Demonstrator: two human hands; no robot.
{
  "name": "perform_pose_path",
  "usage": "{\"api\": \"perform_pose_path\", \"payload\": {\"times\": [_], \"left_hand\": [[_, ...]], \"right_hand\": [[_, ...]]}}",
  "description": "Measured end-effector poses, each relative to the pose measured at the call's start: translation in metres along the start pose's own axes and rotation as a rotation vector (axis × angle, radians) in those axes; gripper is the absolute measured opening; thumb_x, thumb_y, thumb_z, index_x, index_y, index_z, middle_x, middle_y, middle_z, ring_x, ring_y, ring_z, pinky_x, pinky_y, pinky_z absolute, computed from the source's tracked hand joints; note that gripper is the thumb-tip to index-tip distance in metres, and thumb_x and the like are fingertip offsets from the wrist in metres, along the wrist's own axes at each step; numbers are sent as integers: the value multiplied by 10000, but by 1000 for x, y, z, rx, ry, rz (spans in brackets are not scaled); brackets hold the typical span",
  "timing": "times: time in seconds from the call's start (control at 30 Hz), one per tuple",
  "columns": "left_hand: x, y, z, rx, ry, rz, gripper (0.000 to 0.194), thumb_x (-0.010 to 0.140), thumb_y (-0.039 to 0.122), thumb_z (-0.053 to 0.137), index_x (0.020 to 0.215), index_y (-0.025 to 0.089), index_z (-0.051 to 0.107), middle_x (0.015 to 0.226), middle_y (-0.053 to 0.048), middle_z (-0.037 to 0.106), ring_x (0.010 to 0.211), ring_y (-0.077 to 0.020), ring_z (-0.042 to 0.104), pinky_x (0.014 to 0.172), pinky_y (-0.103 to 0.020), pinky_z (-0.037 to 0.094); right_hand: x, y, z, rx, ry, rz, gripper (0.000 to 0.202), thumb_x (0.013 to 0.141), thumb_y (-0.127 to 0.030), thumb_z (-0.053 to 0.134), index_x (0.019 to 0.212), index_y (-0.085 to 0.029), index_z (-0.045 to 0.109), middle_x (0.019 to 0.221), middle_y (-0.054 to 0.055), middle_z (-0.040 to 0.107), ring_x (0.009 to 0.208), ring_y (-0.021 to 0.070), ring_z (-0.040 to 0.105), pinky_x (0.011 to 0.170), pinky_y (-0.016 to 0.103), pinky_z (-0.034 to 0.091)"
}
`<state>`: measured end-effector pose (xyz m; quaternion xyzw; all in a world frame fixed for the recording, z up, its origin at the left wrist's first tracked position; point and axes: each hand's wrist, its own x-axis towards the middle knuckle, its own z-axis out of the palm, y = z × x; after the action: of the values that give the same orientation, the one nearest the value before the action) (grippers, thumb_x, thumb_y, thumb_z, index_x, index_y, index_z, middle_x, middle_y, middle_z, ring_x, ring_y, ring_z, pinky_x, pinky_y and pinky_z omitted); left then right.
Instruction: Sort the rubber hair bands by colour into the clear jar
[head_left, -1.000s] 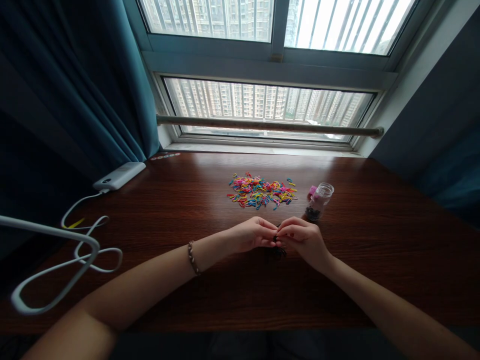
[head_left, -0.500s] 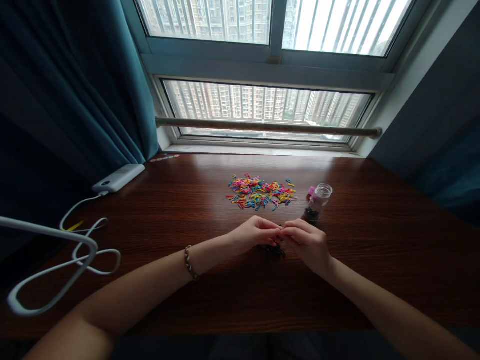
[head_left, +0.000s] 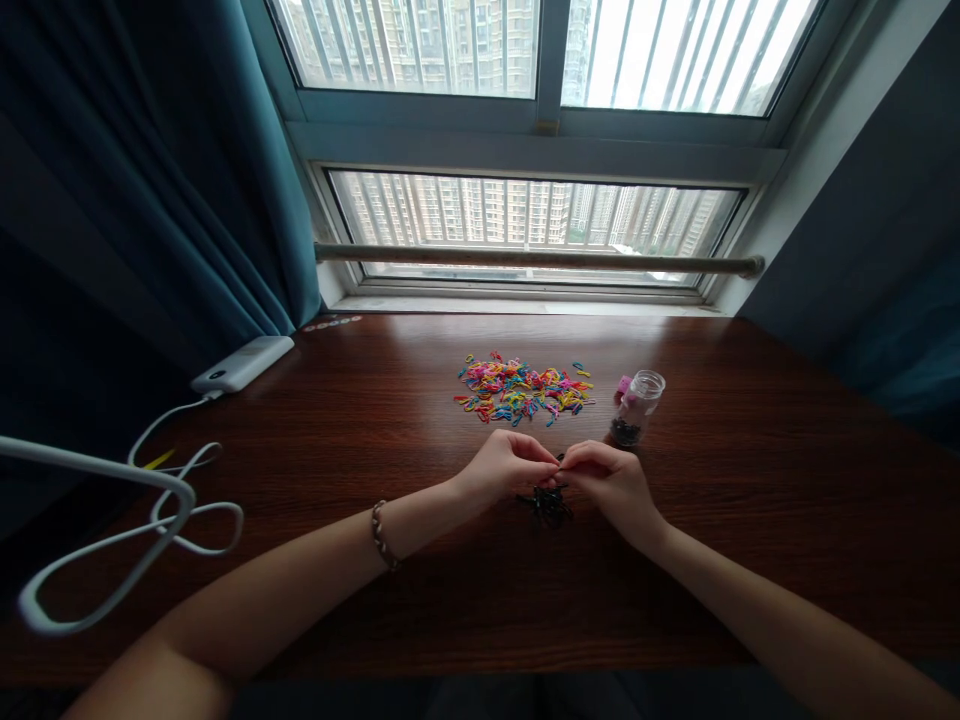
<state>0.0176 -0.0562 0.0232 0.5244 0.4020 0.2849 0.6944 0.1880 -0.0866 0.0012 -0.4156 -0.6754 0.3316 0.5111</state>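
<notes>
My left hand (head_left: pixel 510 466) and my right hand (head_left: pixel 611 486) meet fingertip to fingertip over the desk, both pinched. What lies between the fingertips is too small to name. Just below them is a small pile of black bands or clips (head_left: pixel 550 507). Beyond the hands spreads a heap of small colourful loops (head_left: pixel 517 385) in pink, yellow, blue and red. A clear open jar (head_left: pixel 640 405) with dark pieces at its bottom stands behind my right hand. Beside the jar sits a small pink item (head_left: pixel 623 386).
The brown wooden desk (head_left: pixel 750 450) reaches to the window. A white device (head_left: pixel 244 364) with a looping white cable (head_left: pixel 112 464) lies at the left, near a yellow strip (head_left: pixel 159 460). A blue curtain (head_left: pixel 255 200) hangs at the left.
The fingers have shifted slightly, and more of the black pile shows beneath them. The whole view has moved a little.
</notes>
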Motion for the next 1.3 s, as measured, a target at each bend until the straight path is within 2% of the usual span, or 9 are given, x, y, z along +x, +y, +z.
{"api": "perform_pose_path", "payload": {"times": [0.1,0.23,0.4,0.53,0.67,0.77,0.87,0.97,1.3], "left_hand": [[4,6,-8,105,22,59,161,577,205,709,695,104,667,589,-34,653,526,-109,578,528,-204,437],[8,19,-23,177,106,168,141,588,201,704,689,108,668,602,-31,656,544,-113,591,572,-215,465],[16,41,-42,189,206,262,161,599,218,711,712,109,673,635,-49,667,567,-121,600,599,-235,489],[33,81,-45,254,193,395,200,578,209,726,748,114,682,715,-55,679,621,-122,616,642,-241,497],[59,127,-24,355,-13,529,201,596,193,714,766,91,682,641,-43,657,593,-110,608,640,-236,485],[81,145,4,383,-199,579,195,600,180,706,766,83,679,653,-43,654,591,-110,607,635,-240,484],[101,145,32,440,-325,565,171,617,173,684,761,80,679,626,-41,652,585,-110,607,607,-230,482],[116,138,49,545,-377,523,153,617,149,673,756,86,686,599,-33,647,572,-105,602,575,-207,472],[130,132,54,790,-460,700,197,619,183,674,790,91,705,739,-73,673,653,-125,593,598,-187,450]], "right_hand": [[1,5,1,12,-18,45,253,677,-313,663,889,-182,618,786,31,624,708,148,592,662,270,504],[2,6,0,-168,-37,5,523,671,-315,674,1154,-216,502,959,59,600,845,177,572,790,344,478],[0,4,1,-362,-281,-111,487,632,-327,706,1090,-236,570,1044,72,576,998,221,487,864,381,427],[-3,5,2,-370,-316,-127,329,666,-266,681,989,-233,626,983,67,596,947,206,501,818,356,445],[-4,7,3,-359,-309,-129,242,686,-239,662,927,-226,649,937,62,609,906,197,513,788,342,450],[-4,6,3,-358,-306,-131,217,694,-231,653,911,-225,653,926,58,610,900,194,515,786,335,448],[-4,5,3,-368,-309,-133,206,705,-224,642,911,-218,649,929,52,606,902,190,512,793,325,443],[-3,6,3,-376,-313,-145,208,703,-209,641,910,-219,646,930,43,604,898,182,509,794,311,440],[-3,6,3,-395,-328,-161,191,737,-218,604,925,-223,638,922,43,604,893,177,512,783,299,432]]}}
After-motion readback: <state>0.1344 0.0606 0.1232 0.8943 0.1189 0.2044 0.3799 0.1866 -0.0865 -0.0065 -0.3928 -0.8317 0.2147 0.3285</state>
